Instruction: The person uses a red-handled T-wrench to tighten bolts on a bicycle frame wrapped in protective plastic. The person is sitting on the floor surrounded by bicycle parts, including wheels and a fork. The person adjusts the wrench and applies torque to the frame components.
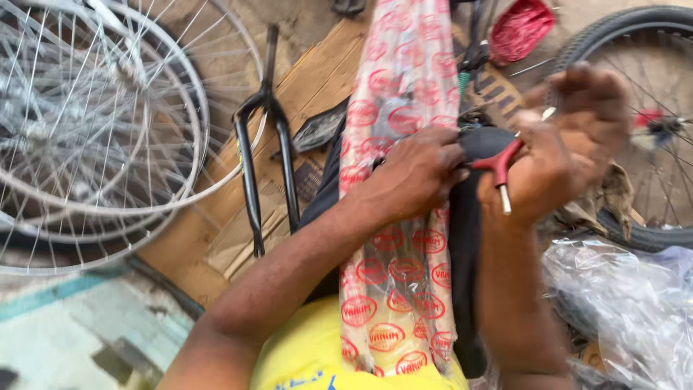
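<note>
- Yellow shirt sits lowest in view, at 6 o'clock, with both forearms rising from it toward the middle.
- Left hand is closed, fingers curled down over the wrapped frame just right of centre; it presses the wrapping against a black part underneath.
- Right hand, at 3 o'clock from the left one and near it, is partly closed round a red tool; the red handle lies across the palm and a pale metal tip points down toward 6 o'clock. The upper fingers are blurred, so how tightly they close I cannot tell.
- The frame runs from 12 o'clock to 6 o'clock through the middle, in clear plastic printed with red ovals. That wrapping is whole along all its visible length.
- As a judgement: the work looks early. The tool is in hand and close to the black part, but nothing shows as unwrapped or fastened, and the tool tip is not seated on anything.
- A black fork lies on cardboard at 9 o'clock of the left hand, apart from it.
- Bare spoked rims are stacked at 9 to 10 o'clock.
- A tyred wheel stands at 2 o'clock, behind the right hand; a red piece lies at 1 o'clock.
- Crumpled clear plastic fills 4 to 5 o'clock.
</note>
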